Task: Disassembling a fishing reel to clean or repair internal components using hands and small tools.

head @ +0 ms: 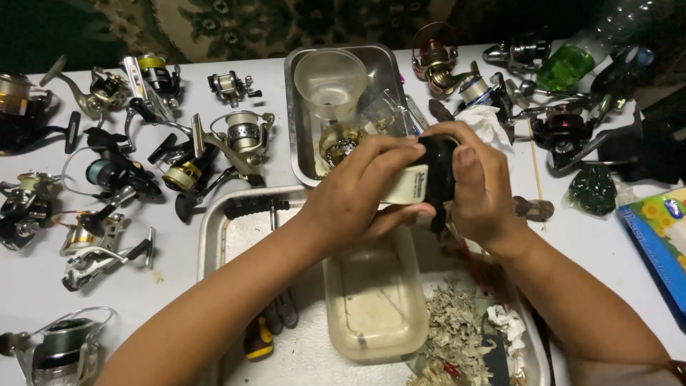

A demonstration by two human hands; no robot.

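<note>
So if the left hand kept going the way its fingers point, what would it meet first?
The left hand points right, and its fingers already touch the black-and-cream reel body. Just beyond that is the right hand, gripping the same reel from the other side.

I work at a white surface (214, 78) that fills almost all I can see — flat, matte, a little scuffed and speckled with small crumbs near its left part. Beyond its far edge hangs or lies a dark green fabric (236, 21) with a pale, curling floral pattern; I cannot tell whether it is a rug or a drape. The far corners fall into shadow — the upper right is nearly black. Light comes from above and is bright on the white top, dim at the back.
</note>
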